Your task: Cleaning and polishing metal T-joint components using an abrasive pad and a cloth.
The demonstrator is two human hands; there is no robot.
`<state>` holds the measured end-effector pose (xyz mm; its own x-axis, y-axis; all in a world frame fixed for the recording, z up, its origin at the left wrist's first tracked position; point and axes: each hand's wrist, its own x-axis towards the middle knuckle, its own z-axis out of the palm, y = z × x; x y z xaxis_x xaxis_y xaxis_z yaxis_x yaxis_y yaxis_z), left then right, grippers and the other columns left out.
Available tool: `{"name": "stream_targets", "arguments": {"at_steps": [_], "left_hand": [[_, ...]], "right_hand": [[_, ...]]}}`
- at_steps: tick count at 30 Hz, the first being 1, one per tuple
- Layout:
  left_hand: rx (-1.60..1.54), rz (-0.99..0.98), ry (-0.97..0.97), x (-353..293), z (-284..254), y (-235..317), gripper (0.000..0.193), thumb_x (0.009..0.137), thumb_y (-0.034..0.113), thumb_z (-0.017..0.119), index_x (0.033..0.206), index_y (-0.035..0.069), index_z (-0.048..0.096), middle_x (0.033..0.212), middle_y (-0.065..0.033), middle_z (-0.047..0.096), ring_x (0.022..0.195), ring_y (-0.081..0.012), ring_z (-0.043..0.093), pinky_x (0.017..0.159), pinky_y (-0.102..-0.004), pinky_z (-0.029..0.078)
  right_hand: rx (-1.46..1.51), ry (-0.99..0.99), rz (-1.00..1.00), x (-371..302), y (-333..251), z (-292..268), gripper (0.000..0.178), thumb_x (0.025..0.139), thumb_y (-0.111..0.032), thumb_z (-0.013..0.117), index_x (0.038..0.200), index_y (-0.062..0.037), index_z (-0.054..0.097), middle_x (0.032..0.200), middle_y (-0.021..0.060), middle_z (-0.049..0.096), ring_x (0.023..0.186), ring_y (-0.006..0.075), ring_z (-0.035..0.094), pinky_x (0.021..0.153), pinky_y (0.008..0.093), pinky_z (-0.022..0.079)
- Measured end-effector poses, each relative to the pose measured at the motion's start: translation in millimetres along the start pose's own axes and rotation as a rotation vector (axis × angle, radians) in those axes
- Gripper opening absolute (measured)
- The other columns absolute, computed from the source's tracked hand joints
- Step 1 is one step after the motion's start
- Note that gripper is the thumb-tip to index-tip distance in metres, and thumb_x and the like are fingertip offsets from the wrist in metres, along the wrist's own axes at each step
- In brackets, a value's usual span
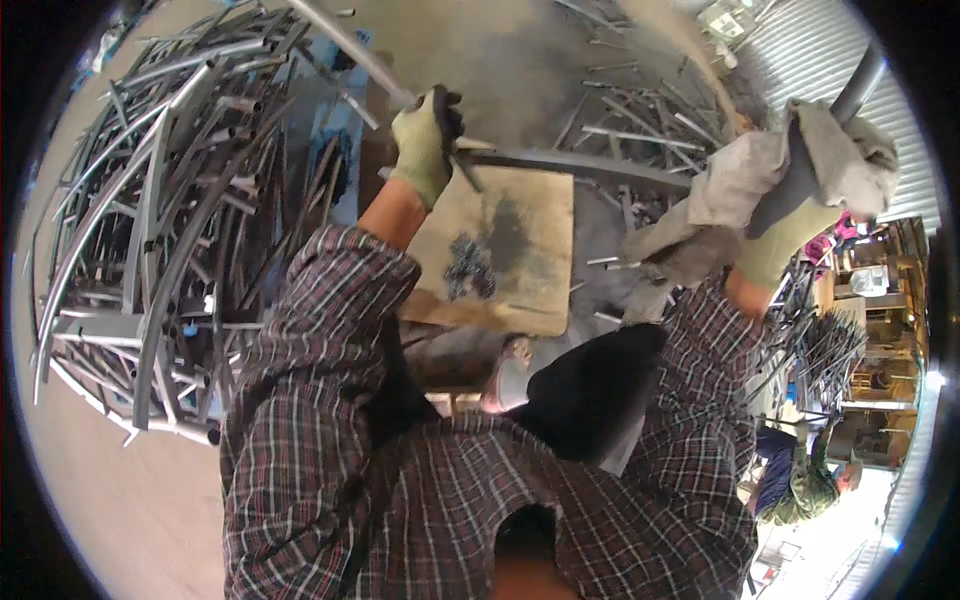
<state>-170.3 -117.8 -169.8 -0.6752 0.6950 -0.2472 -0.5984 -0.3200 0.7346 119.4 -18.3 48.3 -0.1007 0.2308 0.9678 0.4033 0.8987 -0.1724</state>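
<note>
My left hand, in a pale yellow-green glove with dark fingers, is closed round a grey metal tube that slants up to the far left. My right hand, in a like glove, is raised at the right and grips a crumpled grey cloth. The cloth bunches round a dark metal tube that sticks out beyond it; my right fingers are partly hidden. Between my arms lies a tan board with dark grit on it. A dark metal bar lies across its far edge.
A tall, tangled heap of metal tubes fills the left side. More loose tubes lie beyond the board, and another pile is at the right. Another person is at the lower right. A corrugated metal wall stands at the far right.
</note>
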Motion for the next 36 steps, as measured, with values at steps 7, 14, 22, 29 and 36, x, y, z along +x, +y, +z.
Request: {"name": "stream_targets", "arguments": {"at_steps": [7,14,22,29,36], "left_hand": [[0.048,0.116,0.030,10,21,29,0.014,0.086,0.016,0.062,0.086,0.002,0.066,0.065,-0.0033,0.054,0.054,-0.0157,0.052,0.049,-0.0304,0.042],[1.033,0.934,0.014,-33,46,91,0.022,0.074,0.031,0.068,0.083,0.011,0.069,0.081,-0.0148,0.068,0.077,-0.0365,0.065,0.068,-0.0456,0.051],[1.176,0.899,-0.320,-69,45,36,0.020,0.069,0.018,0.075,0.086,0.013,0.066,0.081,-0.0099,0.066,0.080,-0.0326,0.065,0.072,-0.0450,0.050],[1.102,0.809,-0.137,-33,43,25,0.023,0.070,0.016,0.073,0.091,0.012,0.066,0.076,-0.0095,0.067,0.076,-0.0317,0.066,0.069,-0.0431,0.051],[1.094,0.718,-0.030,-28,30,34,0.017,0.076,0.013,0.069,0.093,0.011,0.068,0.082,-0.0131,0.068,0.079,-0.0338,0.065,0.071,-0.0431,0.051]], "right_hand": [[-0.213,-0.123,0.005,-19,17,-15,0.026,0.093,-0.010,0.056,0.115,0.0045,0.062,0.110,0.0105,0.062,0.101,0.0178,0.059,0.089,0.0262,0.047],[0.490,0.101,0.859,-239,35,-4,0.031,0.097,-0.013,0.050,0.122,0.0034,0.055,0.114,0.0096,0.059,0.099,0.0180,0.059,0.088,0.0255,0.047],[0.530,0.223,1.070,-321,29,5,0.030,0.096,-0.017,0.051,0.119,0.0029,0.056,0.110,0.0093,0.059,0.094,0.0184,0.059,0.085,0.0255,0.048],[0.471,0.227,0.989,-306,24,1,0.030,0.096,-0.020,0.052,0.116,0.0025,0.056,0.106,0.0089,0.059,0.090,0.0187,0.060,0.082,0.0255,0.049],[0.483,0.205,0.969,-291,18,13,0.031,0.096,-0.023,0.053,0.112,0.0020,0.056,0.102,0.0086,0.060,0.086,0.0190,0.060,0.079,0.0255,0.050]]}}
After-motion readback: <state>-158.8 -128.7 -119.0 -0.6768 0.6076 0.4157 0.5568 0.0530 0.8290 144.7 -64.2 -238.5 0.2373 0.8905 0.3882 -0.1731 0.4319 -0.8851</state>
